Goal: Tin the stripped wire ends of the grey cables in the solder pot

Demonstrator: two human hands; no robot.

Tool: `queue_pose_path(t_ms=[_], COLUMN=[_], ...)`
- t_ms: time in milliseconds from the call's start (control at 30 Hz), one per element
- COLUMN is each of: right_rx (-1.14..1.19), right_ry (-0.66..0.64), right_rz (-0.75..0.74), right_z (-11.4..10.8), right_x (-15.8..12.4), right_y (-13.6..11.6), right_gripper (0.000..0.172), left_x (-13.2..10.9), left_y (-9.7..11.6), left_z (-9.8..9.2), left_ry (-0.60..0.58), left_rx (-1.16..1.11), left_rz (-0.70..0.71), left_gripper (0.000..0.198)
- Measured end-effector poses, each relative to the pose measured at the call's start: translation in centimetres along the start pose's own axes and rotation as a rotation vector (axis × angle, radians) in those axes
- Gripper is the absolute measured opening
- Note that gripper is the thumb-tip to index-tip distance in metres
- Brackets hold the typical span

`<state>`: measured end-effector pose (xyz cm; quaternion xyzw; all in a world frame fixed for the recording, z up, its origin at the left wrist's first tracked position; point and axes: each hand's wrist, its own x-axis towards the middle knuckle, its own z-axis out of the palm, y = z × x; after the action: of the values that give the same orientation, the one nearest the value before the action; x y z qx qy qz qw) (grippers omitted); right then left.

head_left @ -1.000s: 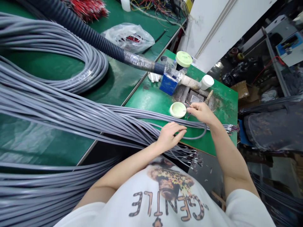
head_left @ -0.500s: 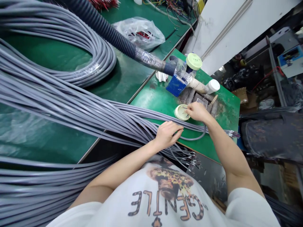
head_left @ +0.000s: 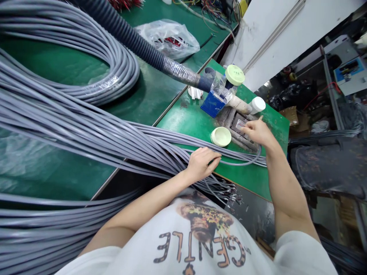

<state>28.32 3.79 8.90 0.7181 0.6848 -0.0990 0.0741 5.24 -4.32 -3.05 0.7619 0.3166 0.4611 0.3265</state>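
My right hand [head_left: 256, 131] pinches the end of a grey cable [head_left: 243, 164]; its wire tips are over a grimy rectangular pot [head_left: 233, 119] with a shiny silvery surface, which looks like a solder pot. Whether the tips touch that surface I cannot tell. From this hand the cable bends back in a loop toward my left hand [head_left: 203, 162]. My left hand lies curled over the bundle of grey cables [head_left: 160, 147], its fingertips partly hidden. Between the two hands, just beyond the bundle, stands a round tub [head_left: 220, 136] with pale yellowish contents.
A corrugated hose [head_left: 149, 49] reaches over the green bench to a blue box [head_left: 213, 104] by the pot. Nearby stand a white-lidded jar [head_left: 258, 104] and a yellow-green lid [head_left: 235, 74]. Coiled grey cables [head_left: 123, 76] fill the left; stripped wire ends [head_left: 229, 191] hang at the front edge.
My right hand has moved right with the cable end, from inside the round tub to above the pot. The cable loop has shifted right with it. My left hand stays nearly still.
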Motion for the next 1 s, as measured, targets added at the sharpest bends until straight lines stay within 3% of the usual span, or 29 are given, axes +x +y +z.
queue_pose_path(t_ms=[133,300,600,1000], right_rx=[-0.028,-0.049,-0.081,-0.060], right_ry=[0.023,0.001,-0.058,-0.062], right_rz=[0.177,0.234,0.276,0.305], right_z=[0.5,2.3,3.0,2.7], right_x=[0.6,2.3,4.4,4.9], right_y=[4.0,6.4,6.6,6.0], right_gripper=[0.028,0.027,0.027,0.022], left_x=[0.0,-0.1,-0.3,-0.4], left_y=[0.1,0.1,-0.1,-0.3], left_z=[0.0,0.1,0.3,0.4], left_ry=[0.009,0.009,-0.014,-0.017], left_rx=[-0.011,-0.015,0.059,0.059], left_rz=[0.000,0.001,0.012,0.017], left_gripper=[0.016,0.016,0.017,0.017])
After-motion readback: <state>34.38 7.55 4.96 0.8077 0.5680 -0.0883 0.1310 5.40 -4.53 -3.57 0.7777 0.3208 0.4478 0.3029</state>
